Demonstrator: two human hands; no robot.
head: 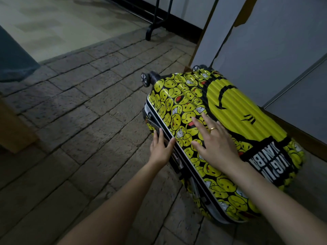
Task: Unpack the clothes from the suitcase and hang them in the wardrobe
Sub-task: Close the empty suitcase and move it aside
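While the suitcase [203, 131] lies closed on its side on the brick floor [85, 121], a person leans over it with both hands on the shell. Its long axis runs from the wheels [146, 78] at the far end toward the near right, alongside a pale panel [265, 50] that may be the wardrobe. The left hand [161, 149] sits at the near-left edge, its fingers [156, 137] close together and pressing flat against the side by the dark seam, thumb laid over the rim. The right hand [215, 145] rests palm down on the upper face, fingers spread wide, a ring on one of them. No clothes are visible; the case looks shut, so unpacking appears not yet begun. The opening edge lies directly under the left hand, which is the nearer to any zip or latch, though neither can be made out clearly. The right hand seems placed to steady or lift the lid.
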